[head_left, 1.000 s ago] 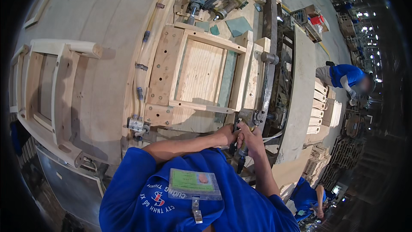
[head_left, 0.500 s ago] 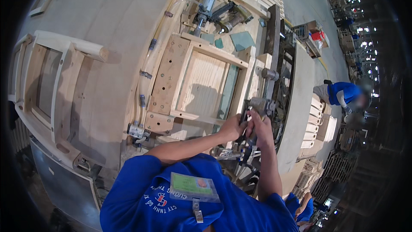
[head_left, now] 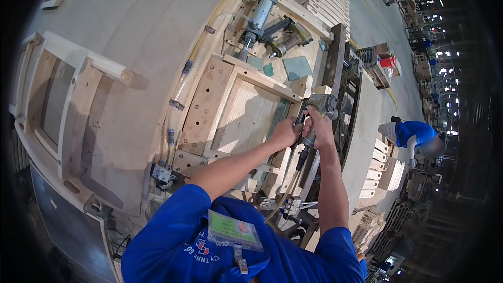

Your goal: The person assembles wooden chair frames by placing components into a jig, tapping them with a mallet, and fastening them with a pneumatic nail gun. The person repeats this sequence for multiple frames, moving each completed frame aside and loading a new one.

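Note:
My right hand (head_left: 319,128) is wrapped round the handle of a nail gun (head_left: 325,106), whose head points away over the right side of a wooden frame. Closed at the gun's dark magazine, my left hand (head_left: 285,132) steadies it; its fingertips are partly hidden. The light wooden frame (head_left: 262,80) lies in a wooden jig (head_left: 204,91) with bolted, drilled blocks. The contact between the gun's nose and the wood is hard to make out.
A pneumatic cylinder (head_left: 261,14) and a second nail gun (head_left: 293,39) lie at the jig's far end, near greenish sheet pieces (head_left: 297,68). An assembled wooden frame (head_left: 73,105) stands left. Stacked slats (head_left: 322,0) are behind. A co-worker (head_left: 414,133) bends at the right.
Both hands have moved away from my body along the frame's right side, carrying the nail gun with them. The view has shifted slightly.

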{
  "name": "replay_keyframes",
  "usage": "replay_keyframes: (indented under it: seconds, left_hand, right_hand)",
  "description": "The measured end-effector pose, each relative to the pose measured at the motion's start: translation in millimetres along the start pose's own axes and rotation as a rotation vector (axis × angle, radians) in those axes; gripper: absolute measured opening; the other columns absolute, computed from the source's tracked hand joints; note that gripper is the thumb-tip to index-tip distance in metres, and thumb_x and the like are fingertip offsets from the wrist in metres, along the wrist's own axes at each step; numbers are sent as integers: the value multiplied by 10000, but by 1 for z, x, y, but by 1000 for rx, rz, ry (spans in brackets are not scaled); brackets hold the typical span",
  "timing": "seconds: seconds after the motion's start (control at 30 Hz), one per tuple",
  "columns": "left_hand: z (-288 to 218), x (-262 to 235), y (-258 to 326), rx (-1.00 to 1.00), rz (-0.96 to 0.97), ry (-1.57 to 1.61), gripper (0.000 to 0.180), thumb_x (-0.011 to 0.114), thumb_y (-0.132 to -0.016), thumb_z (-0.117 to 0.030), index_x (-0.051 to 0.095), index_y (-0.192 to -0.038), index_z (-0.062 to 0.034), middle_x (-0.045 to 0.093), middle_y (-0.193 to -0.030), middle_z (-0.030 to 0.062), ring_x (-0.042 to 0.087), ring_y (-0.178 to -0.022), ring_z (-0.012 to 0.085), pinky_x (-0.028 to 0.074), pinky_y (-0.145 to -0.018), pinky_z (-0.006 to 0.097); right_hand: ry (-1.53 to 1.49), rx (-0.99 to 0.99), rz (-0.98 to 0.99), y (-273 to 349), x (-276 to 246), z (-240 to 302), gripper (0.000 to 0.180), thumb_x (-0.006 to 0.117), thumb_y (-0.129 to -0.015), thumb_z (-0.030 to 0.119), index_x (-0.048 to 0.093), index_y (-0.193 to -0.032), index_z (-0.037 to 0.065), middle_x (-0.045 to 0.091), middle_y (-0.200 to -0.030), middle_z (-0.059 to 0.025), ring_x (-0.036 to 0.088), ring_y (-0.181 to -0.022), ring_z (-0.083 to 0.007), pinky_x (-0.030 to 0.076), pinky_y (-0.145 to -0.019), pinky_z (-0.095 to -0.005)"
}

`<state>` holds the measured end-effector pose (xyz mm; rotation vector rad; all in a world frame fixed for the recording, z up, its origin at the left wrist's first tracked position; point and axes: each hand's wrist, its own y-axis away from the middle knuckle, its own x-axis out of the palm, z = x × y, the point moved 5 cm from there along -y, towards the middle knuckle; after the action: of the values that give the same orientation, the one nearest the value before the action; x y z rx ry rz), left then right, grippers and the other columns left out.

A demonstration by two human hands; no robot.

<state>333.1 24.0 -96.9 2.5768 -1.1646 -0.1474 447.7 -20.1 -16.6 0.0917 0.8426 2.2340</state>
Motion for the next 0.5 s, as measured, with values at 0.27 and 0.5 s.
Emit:
replay_keyframes:
  seconds: [0.27,0.5]
  left_hand:
    - [-7,1,2,-15,16,-26,337,690,-979,-334,729,-1088,-17,734,-935,299,721,-957,489,549,-831,532]
    - [-17,-22,-9,-16,-28,256,326,621,-994,-304,719,-1155,-38,738,-1086,297,701,-1065,490,558,-924,528]
  right_hand:
    - [121,-3,-21,0,1,4,302,712,-1024,302,614,-960,24,517,-597,-20,521,-441,-160,442,-404,-348]
    - [623,-192,152,14,51,57,280,751,-990,254,714,-960,-22,665,-682,-86,603,-499,-171,488,-478,-332]
